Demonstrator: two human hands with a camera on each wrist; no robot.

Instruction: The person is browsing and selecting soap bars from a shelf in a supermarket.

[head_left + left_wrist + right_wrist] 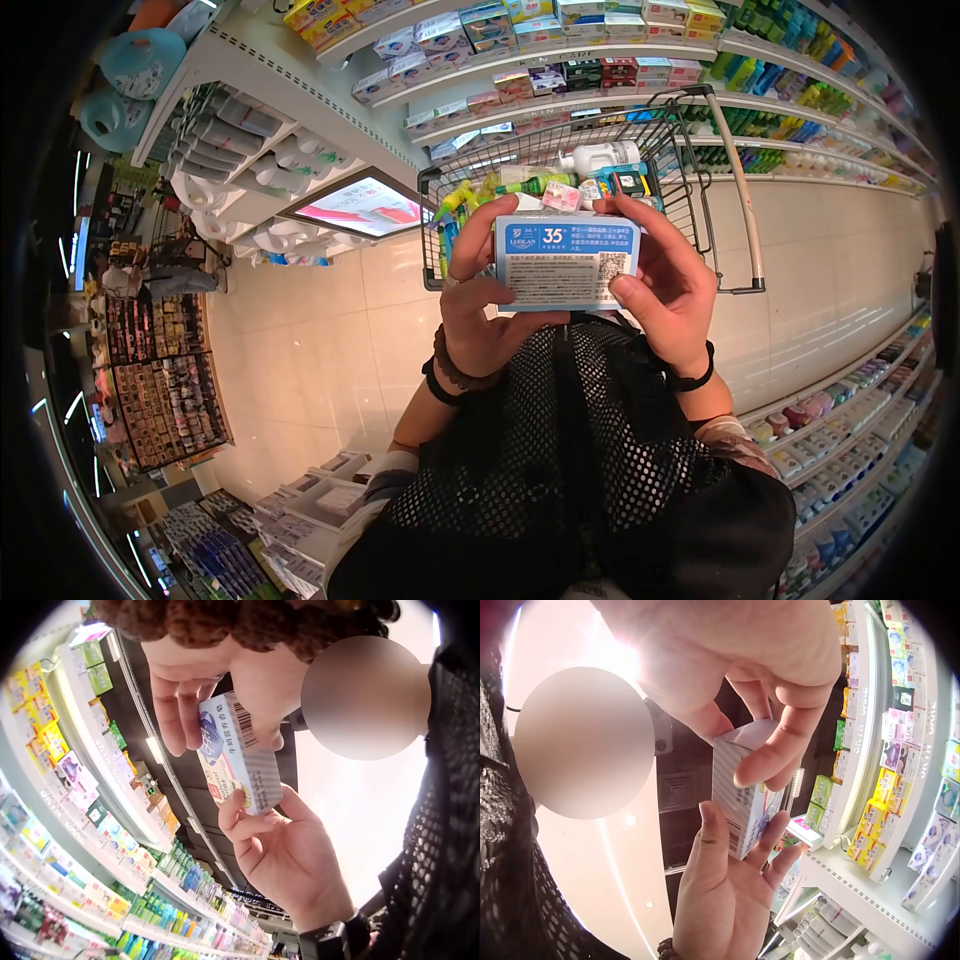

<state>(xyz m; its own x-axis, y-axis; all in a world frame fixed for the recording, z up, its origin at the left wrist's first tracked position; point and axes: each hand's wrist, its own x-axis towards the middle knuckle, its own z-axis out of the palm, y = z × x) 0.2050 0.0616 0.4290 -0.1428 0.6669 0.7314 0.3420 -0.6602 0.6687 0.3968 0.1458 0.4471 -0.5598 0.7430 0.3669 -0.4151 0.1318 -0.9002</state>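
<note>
A small blue-and-white box (568,262) is held up before the chest, its printed back with a QR code facing the head camera. My left hand (482,310) grips its left end, and my right hand (672,285) pinches the right end, thumb on the printed face. In the left wrist view the box (238,754) shows a barcode side, between the left hand (232,682) above and the right hand (289,859) below. The right wrist view has the box (742,787) with the right hand (769,682) over it and the left hand (727,892) beneath.
Beyond the hands stands a wire shopping cart (705,190) holding bottles and packets. Shelves of boxed goods (540,55) and bottles run behind it. A lit display screen (362,207) is at left, tiled floor (330,340) below, and more stocked shelves (850,430) at right.
</note>
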